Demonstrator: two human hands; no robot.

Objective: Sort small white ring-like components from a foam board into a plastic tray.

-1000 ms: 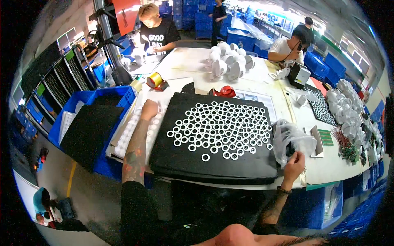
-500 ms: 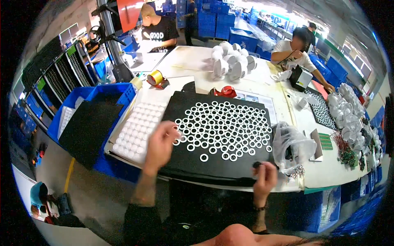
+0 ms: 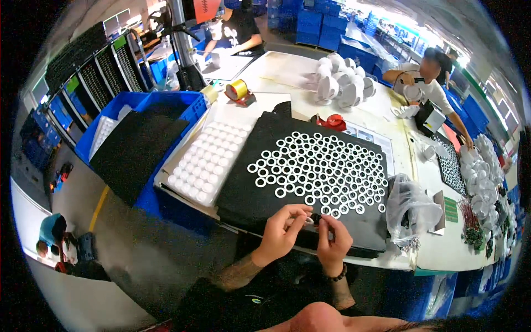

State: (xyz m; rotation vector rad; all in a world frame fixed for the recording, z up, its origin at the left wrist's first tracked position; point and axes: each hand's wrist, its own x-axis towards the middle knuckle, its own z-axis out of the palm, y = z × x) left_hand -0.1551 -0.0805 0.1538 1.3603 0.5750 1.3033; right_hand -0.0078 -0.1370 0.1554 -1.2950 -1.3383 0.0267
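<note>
Near the front edge of the black foam mat point(image 3: 243, 207), my two hands meet. My left hand point(image 3: 281, 234) pinches a white ring point(image 3: 308, 221) by its rim. Opposite it, my right hand point(image 3: 334, 243) grips a small round black part point(image 3: 316, 218) between thumb and fingers. Ring and black part are close together; whether they touch I cannot tell. Many white rings with dark centres point(image 3: 326, 166) lie spread over the mat beyond my hands.
Left of the mat is a tray of white round caps point(image 3: 206, 160), beside a blue crate point(image 3: 193, 113). A clear plastic bag point(image 3: 412, 207) sits at the right. Farther back are tape rolls point(image 3: 237, 89) and white housings point(image 3: 345, 83). Two people work across the table.
My left hand has come from the rings at the mat's left side to the front, now with a white ring. My right hand has moved inward to meet it. The view has shifted.
</note>
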